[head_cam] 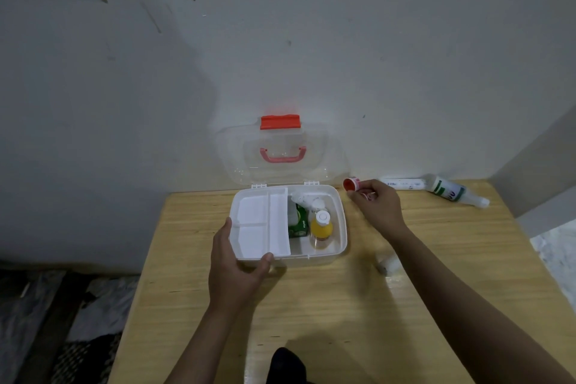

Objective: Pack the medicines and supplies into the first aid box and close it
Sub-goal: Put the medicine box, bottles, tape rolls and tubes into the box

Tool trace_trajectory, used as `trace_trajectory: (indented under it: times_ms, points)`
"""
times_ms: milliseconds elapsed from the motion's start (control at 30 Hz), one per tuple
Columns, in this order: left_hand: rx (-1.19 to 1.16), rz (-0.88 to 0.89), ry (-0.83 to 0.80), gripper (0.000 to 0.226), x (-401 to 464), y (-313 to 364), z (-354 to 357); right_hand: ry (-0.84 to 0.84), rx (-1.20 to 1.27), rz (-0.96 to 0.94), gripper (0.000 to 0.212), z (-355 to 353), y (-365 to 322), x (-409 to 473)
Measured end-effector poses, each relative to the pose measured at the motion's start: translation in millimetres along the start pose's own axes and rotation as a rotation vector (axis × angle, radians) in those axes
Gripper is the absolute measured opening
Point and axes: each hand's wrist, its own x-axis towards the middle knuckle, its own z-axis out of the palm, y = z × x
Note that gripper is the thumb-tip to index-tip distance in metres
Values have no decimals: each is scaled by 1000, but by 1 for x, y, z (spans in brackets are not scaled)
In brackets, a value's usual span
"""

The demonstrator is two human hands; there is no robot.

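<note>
— Two hands over the wooden table [218, 305]; what does each one do?

— The left hand [237, 262] grips the near left corner of the white first aid box [339, 227], thumb on the front edge, fingers along the left side. The right hand [378, 206] pinches a small red-capped tube [352, 184] just beside the box's far right corner, above the table.

— And the box?

— Open, its clear lid [280, 150] with red latch and handle standing up against the wall [405, 56]. A white divided tray [261, 224] fills the left half; the right half holds a green carton [299, 223] and a yellow bottle [321, 227] with a white cap.

— Anything still outside?

— A white tube [402, 183] and a green-and-white bottle [452, 192] lie at the far right edge. Something small and white [389, 263] sits near the right forearm; I cannot tell what.
</note>
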Motion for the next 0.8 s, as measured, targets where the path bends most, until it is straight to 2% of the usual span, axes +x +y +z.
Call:
trace_trajectory:
  times_ms: [167,333,500,667,800]
  points:
    - [-4,0,-4,101,-1,2,-1,-74,195,-69,13,-16,-42,-21]
    - [1,0,-12,99,-2,2,-1,-257,271,-140,19,-3,-94,-41]
    - [13,-2,-19,95,-1,2,-2,-454,91,-168,21,41,-125,-51]
    - [8,-17,-17,95,-2,2,-2,-576,-244,-156,17,84,-136,-50]
    - [10,-20,-10,96,-2,1,-2,-668,-407,-151,15,108,-134,-44]
